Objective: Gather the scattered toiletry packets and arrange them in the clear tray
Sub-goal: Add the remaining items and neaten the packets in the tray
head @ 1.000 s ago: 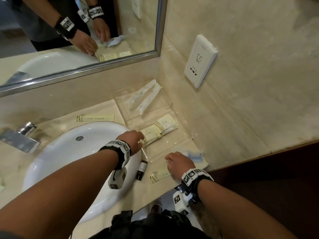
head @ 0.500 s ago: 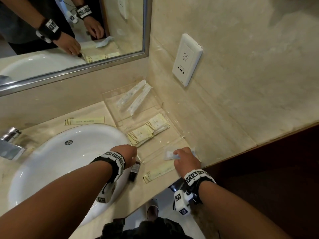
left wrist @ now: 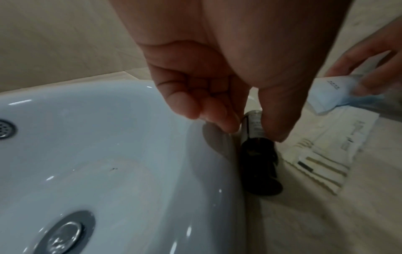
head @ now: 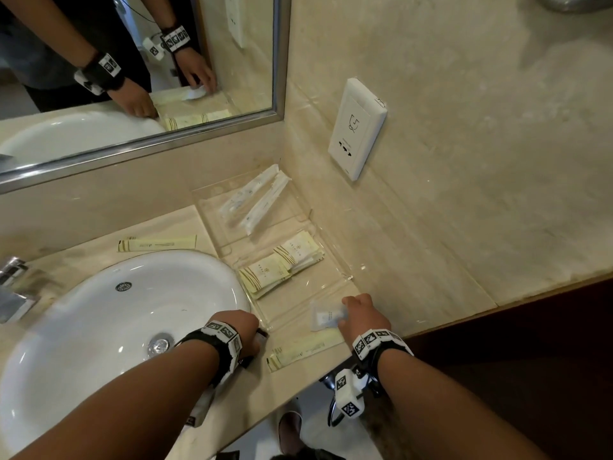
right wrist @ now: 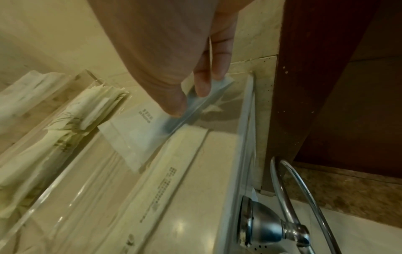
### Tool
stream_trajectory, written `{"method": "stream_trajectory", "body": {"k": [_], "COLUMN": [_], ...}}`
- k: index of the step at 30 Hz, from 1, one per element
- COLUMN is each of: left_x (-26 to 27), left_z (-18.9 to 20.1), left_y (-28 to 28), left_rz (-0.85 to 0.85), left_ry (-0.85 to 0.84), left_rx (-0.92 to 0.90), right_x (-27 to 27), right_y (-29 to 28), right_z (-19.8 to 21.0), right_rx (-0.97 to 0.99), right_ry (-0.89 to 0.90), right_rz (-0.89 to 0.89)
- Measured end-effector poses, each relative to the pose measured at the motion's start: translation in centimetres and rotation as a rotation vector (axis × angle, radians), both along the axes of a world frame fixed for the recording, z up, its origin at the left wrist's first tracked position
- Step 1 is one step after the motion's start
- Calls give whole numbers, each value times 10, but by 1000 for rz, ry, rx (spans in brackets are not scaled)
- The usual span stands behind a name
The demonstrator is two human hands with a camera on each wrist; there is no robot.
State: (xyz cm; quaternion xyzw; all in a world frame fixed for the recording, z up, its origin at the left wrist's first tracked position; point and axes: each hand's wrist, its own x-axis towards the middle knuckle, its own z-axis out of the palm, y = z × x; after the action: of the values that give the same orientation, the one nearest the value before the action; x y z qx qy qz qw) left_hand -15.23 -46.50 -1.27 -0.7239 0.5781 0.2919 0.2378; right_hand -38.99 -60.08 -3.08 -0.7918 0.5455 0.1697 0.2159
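A clear tray (head: 288,303) sits in the counter corner. Its far compartment holds long white packets (head: 255,200) and its middle one yellow packets (head: 282,263). My right hand (head: 345,313) pinches a white-and-blue packet (right wrist: 139,137) between thumb and fingers, low over the near compartment. My left hand (left wrist: 252,130) pinches a small dark bottle (left wrist: 259,154) that lies on the counter against the sink rim. One long yellow packet (head: 305,348) lies by the counter's front edge, another long yellow packet (head: 157,244) behind the sink.
A white sink basin (head: 99,327) with a faucet (head: 13,293) fills the left of the counter. A mirror (head: 132,78) and a wall socket (head: 356,127) are on the walls. A metal fitting (right wrist: 267,226) hangs below the counter edge.
My left hand has drawn back from the yellow packets in the tray to the dark bottle. My right hand has lifted the white-and-blue packet off the counter to the tray's near compartment.
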Motion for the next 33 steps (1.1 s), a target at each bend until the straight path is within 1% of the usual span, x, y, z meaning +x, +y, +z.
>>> {"method": "stream_trajectory", "body": {"k": [6,12,18,19,21,22,24,25,28,30,33], "left_x": [-7,-16,-9,-6,0,3,9,11,15,16,16], "left_z": [-3,-4,7,11,21,27,38,43,56,61,63], "left_y": [-4,-1,-2,-3,-5,-7,-11,-14,-20,-24,-29], "left_rz": [11,51,118,119,141,162,224,264,376,437,515], "left_ry": [7,6,93,103,132,154,207,238,326,364,457], "left_rx": [-3,-6,26,23,-7,-33,-106,-153,-288,-362,-456], "right_x": [7,7,6,6,8,11,20,24,37,46,59], "right_y": [-8,-11,-7,-7,-6,-6,-4,-5,-9,-11,-13], "right_z": [-2,-4,6,8,13,18,31,35,44,49,51], "right_rx": [-7,-30,-111,-109,-110,-113,-121,-112,-18,35,89], "right_ry": [26,-16,-65,-68,-63,-83,-174,-241,-433,-517,-630], "right_rz": [7,24,101,125,229,236,168,98,-92,-160,-217]}}
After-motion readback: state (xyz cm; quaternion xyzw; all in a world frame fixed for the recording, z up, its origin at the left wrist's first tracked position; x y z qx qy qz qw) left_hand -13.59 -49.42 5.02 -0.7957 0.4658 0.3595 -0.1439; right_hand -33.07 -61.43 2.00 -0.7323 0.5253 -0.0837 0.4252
